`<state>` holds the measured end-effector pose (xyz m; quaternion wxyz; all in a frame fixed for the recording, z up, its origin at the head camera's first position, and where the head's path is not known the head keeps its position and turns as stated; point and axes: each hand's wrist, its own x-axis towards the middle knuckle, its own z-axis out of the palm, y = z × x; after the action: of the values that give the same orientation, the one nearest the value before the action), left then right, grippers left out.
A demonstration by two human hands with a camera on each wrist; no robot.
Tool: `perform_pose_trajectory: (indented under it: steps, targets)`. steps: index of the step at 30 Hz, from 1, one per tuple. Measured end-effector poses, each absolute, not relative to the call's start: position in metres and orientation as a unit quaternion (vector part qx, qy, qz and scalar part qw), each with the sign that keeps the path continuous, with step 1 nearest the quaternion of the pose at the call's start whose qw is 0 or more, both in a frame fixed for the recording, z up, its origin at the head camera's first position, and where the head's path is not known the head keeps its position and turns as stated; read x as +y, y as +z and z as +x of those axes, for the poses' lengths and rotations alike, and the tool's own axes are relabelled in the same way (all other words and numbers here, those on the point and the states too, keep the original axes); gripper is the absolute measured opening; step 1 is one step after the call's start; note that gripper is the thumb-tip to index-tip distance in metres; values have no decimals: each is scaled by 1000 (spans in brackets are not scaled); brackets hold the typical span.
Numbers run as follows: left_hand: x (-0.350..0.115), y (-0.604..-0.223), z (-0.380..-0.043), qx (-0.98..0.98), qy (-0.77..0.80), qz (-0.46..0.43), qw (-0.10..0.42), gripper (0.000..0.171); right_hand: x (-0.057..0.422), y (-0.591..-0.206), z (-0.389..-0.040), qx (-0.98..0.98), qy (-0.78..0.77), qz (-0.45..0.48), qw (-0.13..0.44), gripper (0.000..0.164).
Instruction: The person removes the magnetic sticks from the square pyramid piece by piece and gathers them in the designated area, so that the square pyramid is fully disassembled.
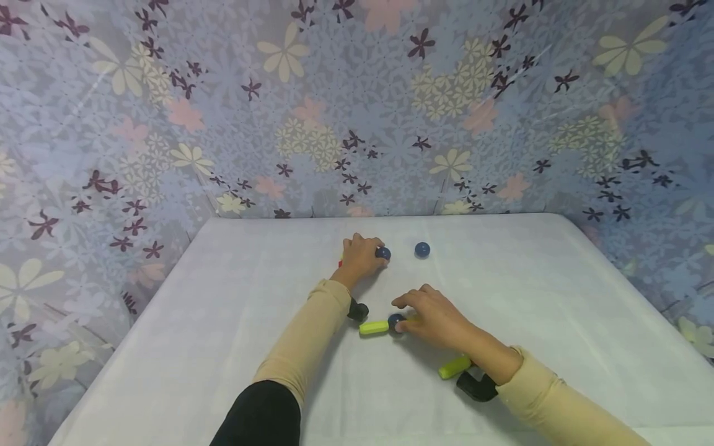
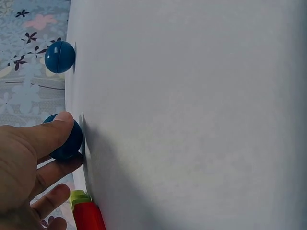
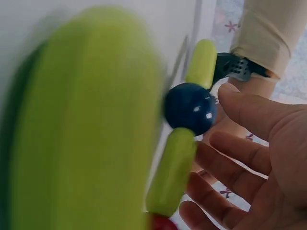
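1. Nearest to us, a thick yellow-green piece lay on the white-covered bench, just beside our right wrist.
2. A little beyond, our right hand was loosely spread beside the nearest blue ball, which sat in a row between yellow-green rods. We could not tell whether the thumb touched it. Its next move, we judged, called for steadying that row without nudging the ball loose.
3. Farther out, our left hand pinched the second blue ball between thumb and fingers, at or just above the bench; a red piece with a yellow-green tip lay close by. Getting hold of this ball seemed the step in hand, and a firm pinch seemed needed before any lift, since it could roll.
4. Farthest, the third blue ball sat untouched, near the pinched one.
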<state>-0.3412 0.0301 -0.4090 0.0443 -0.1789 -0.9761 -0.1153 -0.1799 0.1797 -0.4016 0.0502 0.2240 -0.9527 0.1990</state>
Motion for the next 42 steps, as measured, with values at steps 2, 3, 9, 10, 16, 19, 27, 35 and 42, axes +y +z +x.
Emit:
perform_pose_trajectory:
  steps: [2,3,9,10,16,19,27,35,42]
  targets:
    - [29,-409,-341,-976,-117,-179,45,48,181,-404,-180,-952,199,229,42,40]
    - [29,-409,-341,-976,-116,-180,46,48,182,-405,-181,-952,197,233,39,40]
    - [23,-403,-334,-968,-148,-190,76,50,183,-414,-181,-952,204,229,17,39]
    - [20,-400,-331,-963,-167,-193,84,49,183,-414,-181,-952,207,225,15,38]
    - [-9,-386,-304,-932,-280,-210,99,38,184,-418,-182,-955,208,211,16,38]
    - [-27,-387,-284,-918,-322,-217,80,34,185,-419,-182,-956,208,205,16,39]
    - [-57,-418,-228,-895,-387,-222,-20,32,183,-418,-181,-957,206,203,23,38]
    - [-55,-438,-201,-889,-384,-247,-29,38,183,-419,-182,-956,206,207,34,38]
    - [-48,-446,-200,-895,-372,-244,10,32,181,-419,-181,-958,202,202,29,38]
